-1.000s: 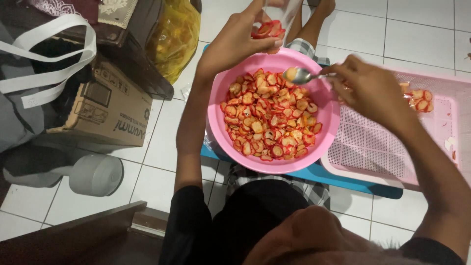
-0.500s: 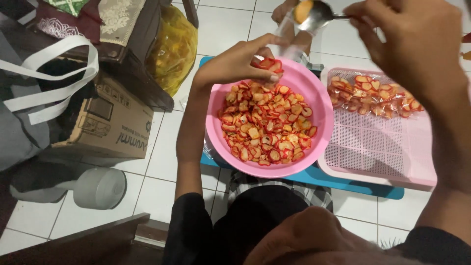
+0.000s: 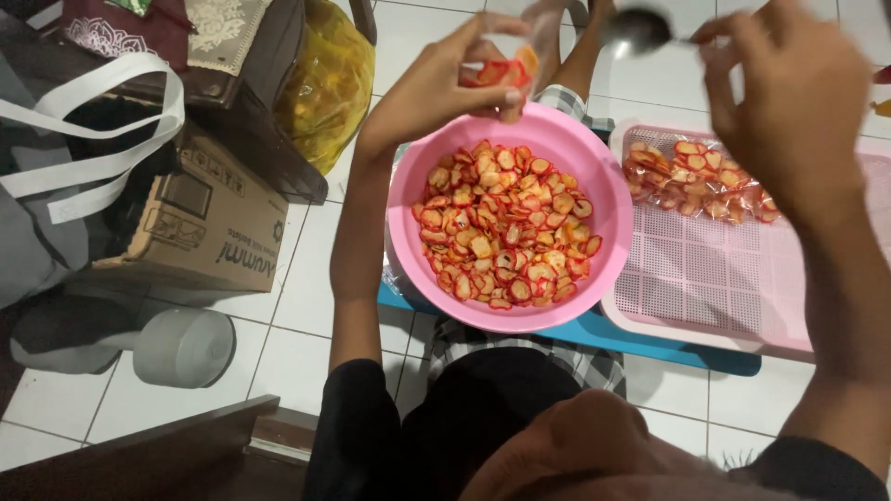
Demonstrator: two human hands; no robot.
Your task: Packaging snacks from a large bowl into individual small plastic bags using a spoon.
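Observation:
A round pink basin (image 3: 603, 269) holds several red-rimmed cracker slices (image 3: 506, 227). My left hand (image 3: 445, 79) is above the basin's far rim, gripping a small clear plastic bag (image 3: 506, 70) with a few slices inside. My right hand (image 3: 794, 102) is raised over the pink tray, pinching the handle of a metal spoon (image 3: 636, 30), whose bowl looks bare. Filled clear packets of slices (image 3: 696, 176) lie at the far end of the pink perforated tray (image 3: 705, 278).
A blue board (image 3: 650, 339) sits under the basin and tray on the white tiled floor. To the left are a cardboard box (image 3: 209, 227), a grey bag with white straps (image 3: 65, 158), a yellow plastic bag (image 3: 325, 79) and a grey round object (image 3: 181, 345).
My right hand lifted the spoon from the basin up and to the right; the slices it carried are no longer on it. My left hand keeps the small bag over the basin's rim.

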